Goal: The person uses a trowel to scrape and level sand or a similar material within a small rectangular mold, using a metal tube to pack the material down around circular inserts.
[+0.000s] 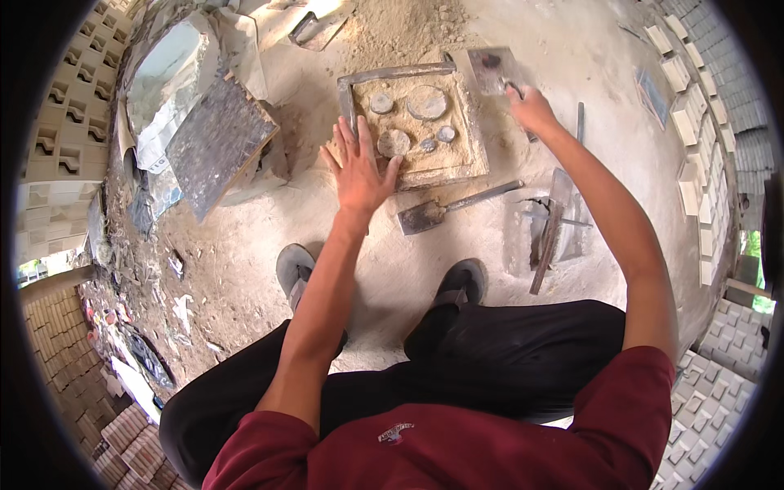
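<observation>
Sand-filled frame (399,74): left hand (361,175) spread open, gripping nothing, over its left edge, perhaps for steadying; right hand (532,111) curled round dark handle (512,86) beyond right edge.

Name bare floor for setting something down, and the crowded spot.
Bare floor lies between the left forearm and right shoe, below the shovel, and between the dark board and left shoe. Crowded: the wooden frame, holding round discs, left hand at edge.
</observation>
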{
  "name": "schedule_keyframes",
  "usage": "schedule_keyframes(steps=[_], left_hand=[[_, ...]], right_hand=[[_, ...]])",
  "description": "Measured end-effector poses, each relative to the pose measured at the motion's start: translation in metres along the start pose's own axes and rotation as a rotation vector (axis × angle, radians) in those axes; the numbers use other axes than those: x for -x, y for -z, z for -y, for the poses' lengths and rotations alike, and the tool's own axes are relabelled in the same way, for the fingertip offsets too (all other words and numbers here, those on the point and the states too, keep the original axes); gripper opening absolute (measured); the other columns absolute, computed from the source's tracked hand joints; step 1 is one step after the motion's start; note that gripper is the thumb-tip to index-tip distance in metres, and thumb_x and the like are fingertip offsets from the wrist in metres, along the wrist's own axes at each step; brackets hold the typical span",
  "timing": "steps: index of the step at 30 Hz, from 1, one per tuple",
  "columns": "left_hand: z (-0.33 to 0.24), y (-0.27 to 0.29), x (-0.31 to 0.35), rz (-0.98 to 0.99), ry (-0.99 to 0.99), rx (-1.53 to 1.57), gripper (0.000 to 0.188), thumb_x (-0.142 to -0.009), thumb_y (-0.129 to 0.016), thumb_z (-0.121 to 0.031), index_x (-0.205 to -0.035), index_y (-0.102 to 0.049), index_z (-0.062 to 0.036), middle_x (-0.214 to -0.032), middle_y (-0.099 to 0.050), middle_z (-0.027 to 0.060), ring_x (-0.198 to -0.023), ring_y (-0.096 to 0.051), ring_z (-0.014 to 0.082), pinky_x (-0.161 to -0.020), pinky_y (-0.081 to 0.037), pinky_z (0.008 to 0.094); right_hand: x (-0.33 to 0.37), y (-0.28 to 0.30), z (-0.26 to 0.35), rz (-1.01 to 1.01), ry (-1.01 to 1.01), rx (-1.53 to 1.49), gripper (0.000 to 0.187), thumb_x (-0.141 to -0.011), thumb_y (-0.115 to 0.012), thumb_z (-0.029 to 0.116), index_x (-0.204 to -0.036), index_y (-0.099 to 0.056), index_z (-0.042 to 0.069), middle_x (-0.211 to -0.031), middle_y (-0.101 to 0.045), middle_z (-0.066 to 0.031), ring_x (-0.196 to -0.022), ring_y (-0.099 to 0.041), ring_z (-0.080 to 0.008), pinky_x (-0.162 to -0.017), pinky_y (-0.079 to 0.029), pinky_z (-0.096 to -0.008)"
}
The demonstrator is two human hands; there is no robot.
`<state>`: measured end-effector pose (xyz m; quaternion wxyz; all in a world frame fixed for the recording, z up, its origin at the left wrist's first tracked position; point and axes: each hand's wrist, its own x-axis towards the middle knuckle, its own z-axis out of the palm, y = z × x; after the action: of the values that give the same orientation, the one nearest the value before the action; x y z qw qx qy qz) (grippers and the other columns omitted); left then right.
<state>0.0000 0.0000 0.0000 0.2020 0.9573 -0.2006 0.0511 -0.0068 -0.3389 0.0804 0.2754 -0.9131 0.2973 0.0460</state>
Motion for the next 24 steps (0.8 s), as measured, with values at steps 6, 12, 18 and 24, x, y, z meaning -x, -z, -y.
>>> schedule_keyframes(steps=[6,12,18,24], left_hand=[[0.032,0.011,-0.042,-0.021,0.047,0.127,0.094,-0.086,-0.059,-0.059,-0.151,-0.020,-0.0034,-0.156,-0.013,0.0282,-0.147,-0.008,0.0386,-0.114,-0.003,0.0600],[0.016,-0.010,-0.125,-0.099,0.056,0.181,0.068,-0.097,-0.045,-0.047,-0.145,-0.034,-0.0005,-0.154,-0.022,0.0269,-0.145,-0.018,0.0389,-0.114,-0.009,0.0597],[0.021,-0.034,-0.166,-0.082,0.127,0.266,0.060,-0.100,-0.036,-0.047,-0.134,-0.049,0.0009,-0.145,-0.041,0.0236,-0.138,-0.034,0.0378,-0.113,-0.025,0.0506],[0.029,-0.029,-0.166,-0.127,0.114,0.465,0.056,-0.103,-0.031,-0.042,-0.123,-0.057,0.0027,-0.134,-0.052,0.0247,-0.130,-0.044,0.0384,-0.109,-0.033,0.0440]], right_hand=[[0.002,-0.040,-0.057,-0.193,0.085,0.238,0.047,-0.098,-0.046,0.034,-0.095,-0.058,-0.011,-0.070,-0.066,-0.0230,-0.061,-0.068,-0.0331,-0.069,-0.054,-0.0446],[0.013,-0.061,-0.040,0.015,-0.096,0.022,0.038,-0.099,-0.044,0.033,-0.103,-0.059,-0.002,-0.068,-0.066,-0.0190,-0.055,-0.066,-0.0314,-0.064,-0.052,-0.0452],[-0.083,-0.058,-0.043,-0.005,0.186,0.046,0.038,-0.096,-0.052,0.037,-0.105,-0.063,0.002,-0.080,-0.067,-0.0228,-0.078,-0.068,-0.0361,-0.073,-0.051,-0.0461],[-0.149,-0.081,-0.012,0.021,0.170,-0.107,0.032,-0.093,-0.055,0.036,-0.103,-0.068,0.008,-0.080,-0.068,-0.0186,-0.075,-0.067,-0.0337,-0.071,-0.050,-0.0425]])
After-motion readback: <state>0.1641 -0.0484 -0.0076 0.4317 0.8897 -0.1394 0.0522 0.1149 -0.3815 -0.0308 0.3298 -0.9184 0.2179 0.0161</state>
